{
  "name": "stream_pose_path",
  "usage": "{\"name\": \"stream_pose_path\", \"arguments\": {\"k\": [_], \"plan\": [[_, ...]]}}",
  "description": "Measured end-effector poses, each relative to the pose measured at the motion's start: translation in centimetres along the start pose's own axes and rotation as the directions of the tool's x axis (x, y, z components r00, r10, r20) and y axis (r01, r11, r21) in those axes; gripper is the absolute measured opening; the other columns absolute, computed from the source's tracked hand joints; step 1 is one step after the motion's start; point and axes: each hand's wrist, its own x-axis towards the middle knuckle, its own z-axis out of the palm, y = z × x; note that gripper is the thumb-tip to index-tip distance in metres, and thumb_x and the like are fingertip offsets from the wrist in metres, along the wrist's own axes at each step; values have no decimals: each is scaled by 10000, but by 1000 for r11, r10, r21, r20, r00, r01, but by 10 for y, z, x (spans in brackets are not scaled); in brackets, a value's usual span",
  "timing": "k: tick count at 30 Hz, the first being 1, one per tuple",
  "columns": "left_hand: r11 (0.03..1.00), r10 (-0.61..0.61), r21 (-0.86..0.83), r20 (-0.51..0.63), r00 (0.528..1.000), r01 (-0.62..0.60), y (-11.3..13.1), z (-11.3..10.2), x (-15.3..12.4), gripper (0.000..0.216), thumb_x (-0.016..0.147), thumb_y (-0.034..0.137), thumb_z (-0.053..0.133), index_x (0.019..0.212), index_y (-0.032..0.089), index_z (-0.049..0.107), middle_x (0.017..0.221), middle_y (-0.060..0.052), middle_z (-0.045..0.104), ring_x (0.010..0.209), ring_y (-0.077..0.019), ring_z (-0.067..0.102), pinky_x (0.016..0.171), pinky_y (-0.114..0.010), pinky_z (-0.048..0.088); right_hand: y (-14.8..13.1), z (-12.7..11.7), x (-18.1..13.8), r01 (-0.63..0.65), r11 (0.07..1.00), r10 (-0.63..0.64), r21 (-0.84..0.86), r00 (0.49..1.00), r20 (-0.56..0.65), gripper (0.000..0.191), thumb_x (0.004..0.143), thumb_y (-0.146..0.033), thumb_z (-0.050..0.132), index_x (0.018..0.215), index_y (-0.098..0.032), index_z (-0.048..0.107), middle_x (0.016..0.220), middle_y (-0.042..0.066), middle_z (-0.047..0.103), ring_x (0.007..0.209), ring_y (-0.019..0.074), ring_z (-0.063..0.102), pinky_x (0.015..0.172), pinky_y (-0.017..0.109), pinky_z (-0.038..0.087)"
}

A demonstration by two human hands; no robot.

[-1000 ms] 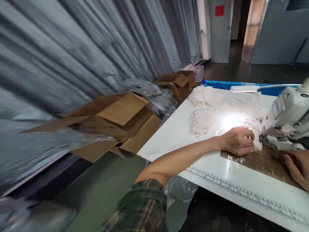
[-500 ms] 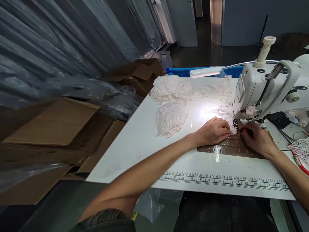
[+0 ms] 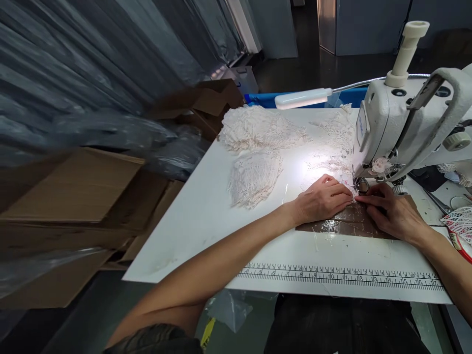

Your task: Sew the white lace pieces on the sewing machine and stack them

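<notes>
At the sewing machine (image 3: 405,123), a piece of white lace (image 3: 328,164) lies under the lamp's bright spot, its near edge by the presser foot (image 3: 359,184). My left hand (image 3: 324,197) rests on that edge with its fingers curled together, gripping the lace just left of the foot. My right hand (image 3: 393,210) comes in from the right. Its index finger reaches across to the same edge, close to the left fingertips, and pinches there. Brown tape-like sheeting (image 3: 342,223) covers the tabletop beneath both hands. The needle point is too small to make out.
Two lace piles, a larger one (image 3: 258,129) and a smaller one (image 3: 255,179), lie on the white table (image 3: 191,241). A printed ruler (image 3: 339,278) runs along the front edge. Scissors (image 3: 437,201) lie at right. Cardboard boxes (image 3: 73,187) stand left. A lamp (image 3: 303,98) hangs behind.
My right hand has moved left from beside the presser foot to the lace edge, its index finger now stretched out. My left hand stays on the lace. The view has shifted slightly.
</notes>
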Motion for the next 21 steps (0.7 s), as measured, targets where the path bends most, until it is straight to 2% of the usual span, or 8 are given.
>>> {"name": "stream_pose_path", "arguments": {"k": [3,7,13,17,19,21], "plan": [[1000,-6,2,-46,999,7,-2,-3,0,240,1007,302,434,980,175,635,1030,-50,713,876,-129,632,828,-325,437,0,0,0,21,1000,-21,0,1000,17,356,858,-209,464,1088,-224,735,974,87,672,658,143,615,627,272,525],[998,-62,18,-74,995,63,-4,-9,4,334,988,433,442,1024,165,639,1075,-94,685,928,-175,622,807,-347,427,1,0,0,28,1000,-28,-8,999,28,355,863,-215,451,1076,-241,734,1038,86,656,754,164,626,680,295,543],[992,-114,49,43,993,112,-3,-5,9,321,990,382,417,1005,169,657,1091,-78,679,881,-181,604,785,-348,388,2,3,-1,54,998,-53,-36,998,17,347,870,-210,452,1063,-220,740,1018,102,655,771,180,633,698,314,550],[992,-109,56,-5,994,109,-1,-6,8,296,980,330,415,1030,154,648,1116,-76,691,856,-180,614,763,-357,369,3,3,-1,42,999,-41,-30,999,27,356,872,-218,445,1071,-220,740,1002,107,662,753,191,636,689,336,554],[996,-93,6,-87,992,94,1,-12,7,285,960,329,435,947,162,666,1026,-54,725,794,-163,618,792,-373,372,3,2,-1,31,999,-31,10,999,13,362,871,-228,440,1076,-216,739,1001,107,664,730,185,635,684,335,551],[992,-17,-123,-151,988,-2,4,-20,5,307,920,355,479,730,190,654,783,6,736,655,-125,594,812,-374,381,2,0,-1,-16,996,15,87,1000,14,365,874,-247,442,1095,-217,731,1009,98,665,716,168,635,691,319,547]]}}
